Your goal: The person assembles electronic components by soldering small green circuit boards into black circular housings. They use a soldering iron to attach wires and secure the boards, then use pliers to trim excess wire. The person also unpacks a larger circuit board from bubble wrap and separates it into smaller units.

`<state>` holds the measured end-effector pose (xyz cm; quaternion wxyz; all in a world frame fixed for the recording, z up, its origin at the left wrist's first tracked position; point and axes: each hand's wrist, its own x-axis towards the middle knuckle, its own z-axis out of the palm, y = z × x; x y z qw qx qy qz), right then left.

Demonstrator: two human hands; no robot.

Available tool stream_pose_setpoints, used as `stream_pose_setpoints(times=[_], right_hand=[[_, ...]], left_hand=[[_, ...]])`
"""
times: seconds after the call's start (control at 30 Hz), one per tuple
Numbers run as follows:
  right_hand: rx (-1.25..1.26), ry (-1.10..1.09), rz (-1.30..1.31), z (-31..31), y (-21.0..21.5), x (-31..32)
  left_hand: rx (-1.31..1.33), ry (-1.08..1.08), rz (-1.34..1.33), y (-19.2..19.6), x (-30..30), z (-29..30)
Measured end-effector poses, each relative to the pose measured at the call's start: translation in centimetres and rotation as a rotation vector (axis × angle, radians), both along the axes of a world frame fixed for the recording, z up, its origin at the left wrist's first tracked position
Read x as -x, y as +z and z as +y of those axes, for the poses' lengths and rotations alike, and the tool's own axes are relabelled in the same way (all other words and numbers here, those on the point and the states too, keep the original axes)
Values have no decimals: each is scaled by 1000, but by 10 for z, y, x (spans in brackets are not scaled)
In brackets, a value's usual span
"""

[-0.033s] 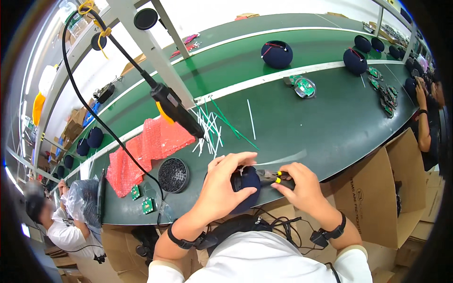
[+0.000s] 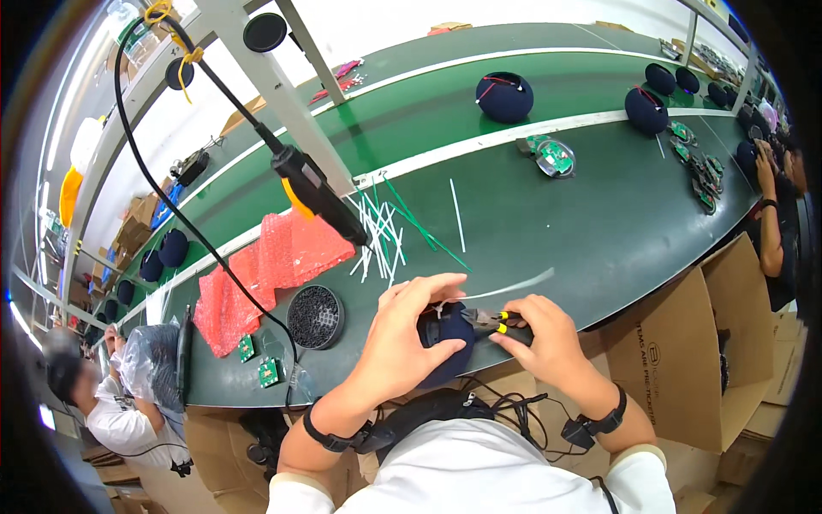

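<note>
My left hand [image 2: 401, 336] is wrapped round a dark blue, rounded fabric-covered shell [image 2: 452, 367], held at the bench's near edge. Its opening shows black parts inside, partly covered by my fingers. A long white cable tie [image 2: 521, 284] sticks out from the shell near my left fingertips and curves off to the right. In my right hand [image 2: 546, 336] are cutting pliers [image 2: 485, 320] with black and yellow handles. Their jaws point left and lie against or just over the shell's right rim; whether they touch the tie cannot be made out.
White and green cable ties [image 2: 377, 233] lie beyond my hands. To the left are a tub of black screws [image 2: 314, 318], red bubble wrap [image 2: 265, 261] and small circuit boards [image 2: 269, 372]. An electric screwdriver [image 2: 318, 195] hangs above. A cardboard box [image 2: 676, 351] stands at right; co-workers sit at both sides.
The cable tie's free end has swung slightly and now shows as a sharper, curved strip instead of a blur. My hands have barely shifted.
</note>
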<state>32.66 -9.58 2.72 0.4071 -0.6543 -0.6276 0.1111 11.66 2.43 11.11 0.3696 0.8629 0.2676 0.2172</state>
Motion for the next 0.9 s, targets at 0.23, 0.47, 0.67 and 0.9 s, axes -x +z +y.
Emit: stream_pose_setpoints(times=[0.23,0.47,0.67,0.9], right_hand=[[-47,58,97,16,-7,9],[-6,104,130,19,-4,5],[-20,132,134,21,-6,3],[21,109,110,28,-14,4]], left_hand=[[96,-32,-56,-3,3,3],[137,-27,-90,-6,2,4],[125,-38,-94,-6,2,5],[110,4,-148,-8,0,4]])
